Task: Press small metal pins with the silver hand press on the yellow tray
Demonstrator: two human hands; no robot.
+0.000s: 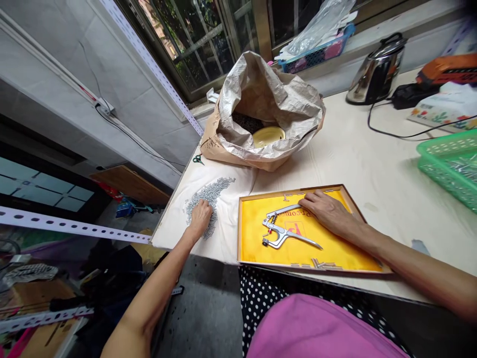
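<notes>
My left hand (201, 217) reaches into a pile of small silvery metal pieces (216, 191) on the cloth-covered table. Its fingers are bent and pressed together; what they hold, if anything, is hidden. A yellow-lined shallow tray (257, 248) lies in front of me, holding silver snap pliers (279, 236) with a spring between spread handles. My right hand (322, 209) is over the tray, its curled fingers closed at the end of the pliers' upper handle. A few slim metal pieces (318, 263) lie along the tray's near edge, and others near its far edge.
Behind the tray stands an open paper sack (238, 156) with a yellow dish (269, 136) and dark contents inside. Small green-handled scissors (198, 159) lie left of it. A green basket (443, 171), corded kettle (376, 69) and tissue pack (439, 109) stand right.
</notes>
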